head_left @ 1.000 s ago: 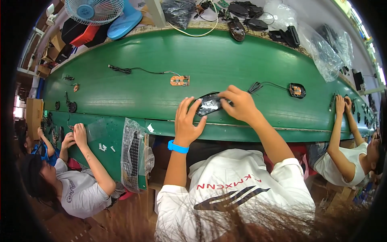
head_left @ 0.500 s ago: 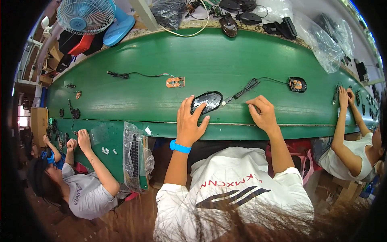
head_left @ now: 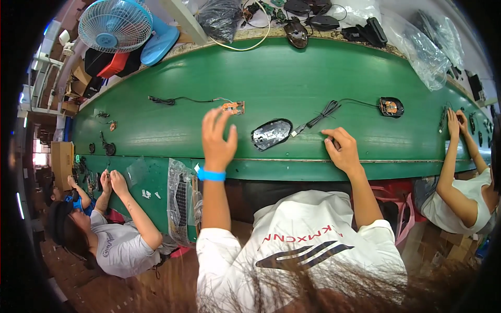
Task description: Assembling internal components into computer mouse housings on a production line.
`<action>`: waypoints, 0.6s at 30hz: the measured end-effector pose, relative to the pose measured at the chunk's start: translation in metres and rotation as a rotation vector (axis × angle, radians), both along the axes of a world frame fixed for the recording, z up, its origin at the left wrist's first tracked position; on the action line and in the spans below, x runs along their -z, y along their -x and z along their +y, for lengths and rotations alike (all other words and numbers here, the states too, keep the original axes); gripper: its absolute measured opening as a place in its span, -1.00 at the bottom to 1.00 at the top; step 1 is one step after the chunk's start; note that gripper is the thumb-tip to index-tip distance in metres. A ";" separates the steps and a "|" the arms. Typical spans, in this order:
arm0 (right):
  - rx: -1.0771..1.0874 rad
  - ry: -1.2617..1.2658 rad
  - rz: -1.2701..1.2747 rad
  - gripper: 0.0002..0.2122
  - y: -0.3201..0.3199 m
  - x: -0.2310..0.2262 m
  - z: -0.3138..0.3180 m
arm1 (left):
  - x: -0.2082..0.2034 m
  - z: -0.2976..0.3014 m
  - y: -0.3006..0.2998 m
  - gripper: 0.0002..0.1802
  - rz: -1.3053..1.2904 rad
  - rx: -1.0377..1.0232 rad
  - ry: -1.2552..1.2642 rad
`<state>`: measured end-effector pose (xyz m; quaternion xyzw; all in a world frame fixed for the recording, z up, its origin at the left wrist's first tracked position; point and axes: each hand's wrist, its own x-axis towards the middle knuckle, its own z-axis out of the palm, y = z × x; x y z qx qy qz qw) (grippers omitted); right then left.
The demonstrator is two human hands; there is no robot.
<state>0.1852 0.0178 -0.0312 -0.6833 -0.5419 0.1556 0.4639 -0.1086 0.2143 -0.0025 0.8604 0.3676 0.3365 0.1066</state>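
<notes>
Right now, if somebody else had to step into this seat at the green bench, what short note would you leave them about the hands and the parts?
Left hand: open, empty, raised over the green belt table, fingers spread toward the small orange circuit board with black cable.
Right hand: curled, knuckles resting on the belt near the front edge; I cannot tell whether it holds anything.
Black mouse shell: lying between both hands, untouched, its bundled black cable beside it.
Another open mouse base with orange board lies further right.
Done: shell set down. Left: board not yet picked up.

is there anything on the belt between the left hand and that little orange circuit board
Nothing visible. The left hand, fingers spread, hovers just below the small orange circuit board, with only bare green belt between them. The black mouse shell lies off to the right.
</notes>
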 end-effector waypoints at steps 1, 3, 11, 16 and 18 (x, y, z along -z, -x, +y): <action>-0.004 -0.007 0.002 -0.76 0.000 0.000 -0.001 | -0.006 0.017 0.001 -0.52 0.031 -0.004 -0.039; 0.005 -0.013 0.027 -0.76 0.000 -0.001 -0.001 | -0.007 0.049 0.000 -0.54 0.136 0.033 -0.079; 0.031 -0.010 0.062 -0.76 -0.003 0.004 0.001 | -0.002 0.117 0.001 -0.75 0.531 0.124 0.255; 0.031 -0.021 0.034 -0.78 0.000 -0.001 0.002 | -0.017 0.109 0.006 -0.83 0.536 0.182 0.605; 0.027 0.001 0.036 -0.80 0.008 -0.008 0.004 | -0.015 0.101 0.014 -0.84 0.503 0.169 0.658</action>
